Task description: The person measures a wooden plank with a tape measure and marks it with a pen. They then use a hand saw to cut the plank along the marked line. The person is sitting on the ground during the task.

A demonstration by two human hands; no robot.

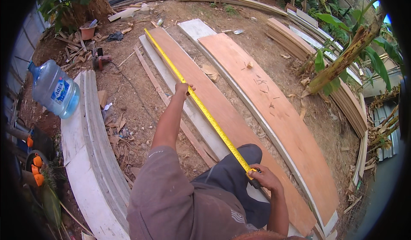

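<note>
Your left hand (183, 88) curls fingers round yellow tape blade (212, 119), stretched along long edge of plywood strip (212, 100). Your right hand (266, 178) grips tape-measure case (254, 183). Loosened right grip could let blade recoil; sideways left drift could skew reading.

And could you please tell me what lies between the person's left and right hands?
In the head view, a straight stretch of yellow tape measure runs from the left hand to the right hand, along the reddish-brown board.
</note>
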